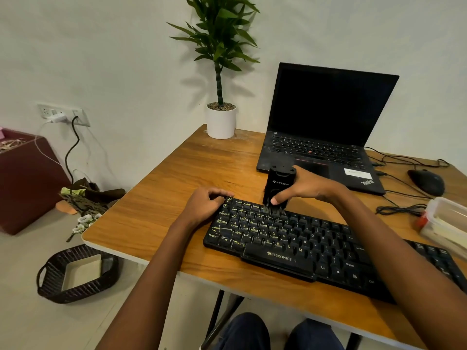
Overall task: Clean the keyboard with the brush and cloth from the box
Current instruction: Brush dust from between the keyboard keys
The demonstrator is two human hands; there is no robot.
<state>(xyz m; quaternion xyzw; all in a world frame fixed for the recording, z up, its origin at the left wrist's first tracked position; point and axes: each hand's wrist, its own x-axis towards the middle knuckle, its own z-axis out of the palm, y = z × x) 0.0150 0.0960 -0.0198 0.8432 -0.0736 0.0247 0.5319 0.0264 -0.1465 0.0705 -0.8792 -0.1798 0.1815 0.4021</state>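
The right hand grips the chunky black plastic brush, thumb and fingers clamped round it; its bristles touch the top rows of the flat black keyboard marked ZEBRONICS, on the brown wooden table; the left hand holds the keyboard's far left corner, fingers curled; the black laptop behind says ThinkPad; the clear plastic box sits far right.

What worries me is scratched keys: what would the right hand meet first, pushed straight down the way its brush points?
The keyboard: the brush in the right hand seems to have its bristles touching the upper key rows, so nothing lies between.
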